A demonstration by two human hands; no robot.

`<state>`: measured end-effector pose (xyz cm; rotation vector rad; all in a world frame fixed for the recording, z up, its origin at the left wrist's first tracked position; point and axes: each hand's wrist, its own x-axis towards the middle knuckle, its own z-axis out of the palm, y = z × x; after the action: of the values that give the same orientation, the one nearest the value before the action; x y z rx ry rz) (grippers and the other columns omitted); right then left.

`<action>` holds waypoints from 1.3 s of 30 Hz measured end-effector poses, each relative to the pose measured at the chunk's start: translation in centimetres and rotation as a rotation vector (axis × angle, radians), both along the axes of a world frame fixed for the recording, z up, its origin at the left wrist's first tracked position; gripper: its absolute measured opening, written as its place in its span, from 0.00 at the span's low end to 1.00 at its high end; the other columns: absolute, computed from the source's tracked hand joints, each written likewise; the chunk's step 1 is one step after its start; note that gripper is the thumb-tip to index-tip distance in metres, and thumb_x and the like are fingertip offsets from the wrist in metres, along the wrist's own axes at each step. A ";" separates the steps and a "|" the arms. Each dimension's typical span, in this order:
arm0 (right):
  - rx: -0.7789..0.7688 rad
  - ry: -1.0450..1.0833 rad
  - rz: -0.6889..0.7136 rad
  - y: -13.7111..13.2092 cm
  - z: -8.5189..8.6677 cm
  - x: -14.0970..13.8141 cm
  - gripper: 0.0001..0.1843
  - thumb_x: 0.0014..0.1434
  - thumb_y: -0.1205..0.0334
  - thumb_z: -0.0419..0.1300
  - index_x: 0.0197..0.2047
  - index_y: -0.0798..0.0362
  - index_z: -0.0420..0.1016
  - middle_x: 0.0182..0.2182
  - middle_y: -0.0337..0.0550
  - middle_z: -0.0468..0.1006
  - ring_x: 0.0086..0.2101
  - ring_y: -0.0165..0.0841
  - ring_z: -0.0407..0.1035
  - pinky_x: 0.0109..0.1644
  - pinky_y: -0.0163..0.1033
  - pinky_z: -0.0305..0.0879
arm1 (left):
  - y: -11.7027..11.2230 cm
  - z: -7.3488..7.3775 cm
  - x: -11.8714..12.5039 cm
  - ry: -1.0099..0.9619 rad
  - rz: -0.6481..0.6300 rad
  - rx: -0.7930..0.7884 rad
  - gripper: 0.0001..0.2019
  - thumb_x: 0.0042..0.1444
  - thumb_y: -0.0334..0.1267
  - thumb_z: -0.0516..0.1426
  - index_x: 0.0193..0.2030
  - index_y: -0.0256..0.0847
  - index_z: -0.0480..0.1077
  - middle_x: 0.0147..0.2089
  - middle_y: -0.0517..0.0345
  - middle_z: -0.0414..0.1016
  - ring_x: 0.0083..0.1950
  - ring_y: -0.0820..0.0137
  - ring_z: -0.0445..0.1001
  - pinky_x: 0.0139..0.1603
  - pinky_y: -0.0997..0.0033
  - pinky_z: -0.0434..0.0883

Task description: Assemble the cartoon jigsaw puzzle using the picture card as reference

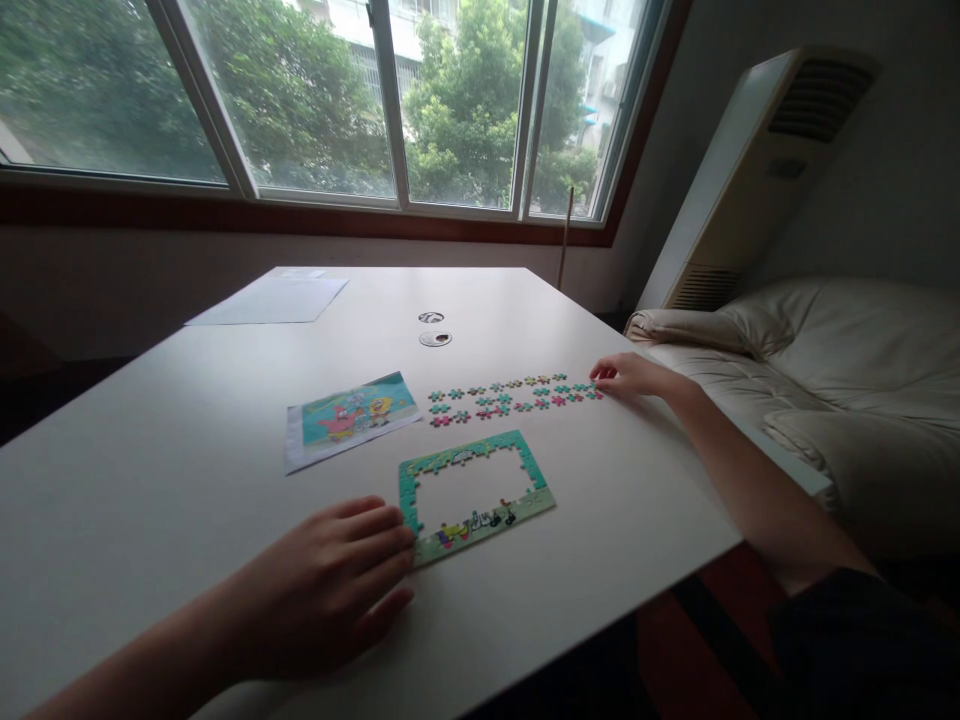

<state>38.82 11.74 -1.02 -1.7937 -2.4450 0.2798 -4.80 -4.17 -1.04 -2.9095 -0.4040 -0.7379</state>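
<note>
A jigsaw frame, its green border joined and its middle empty, lies on the white table. My left hand rests flat and open on the table, fingertips touching the frame's left edge. Beyond the frame, several loose puzzle pieces lie in rows. My right hand reaches to the right end of those rows, fingers curled in a pinch at the last piece; whether it grips a piece is unclear. A printed cartoon reference picture lies to the left of the pieces.
A sheet of paper lies at the far left of the table. Two round cable holes sit at mid-table. A cream cushion or bedding and a standing air conditioner are to the right. Windows run along the back wall.
</note>
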 end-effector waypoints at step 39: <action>0.228 0.106 0.436 -3.4 0.1 -8.2 0.11 0.58 0.64 0.54 0.39 0.55 0.77 0.34 0.47 0.76 0.34 0.32 0.69 0.40 0.36 0.64 | 0.0 0.0 0.1 0.036 0.006 -0.026 0.05 0.57 0.32 0.53 0.35 0.39 0.70 0.29 0.53 0.74 0.34 0.66 0.74 0.40 0.66 0.72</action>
<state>30.59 8.38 -0.97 -1.1191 -2.6402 0.1149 -4.73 -4.19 -1.00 -2.9394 -0.4213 -0.6835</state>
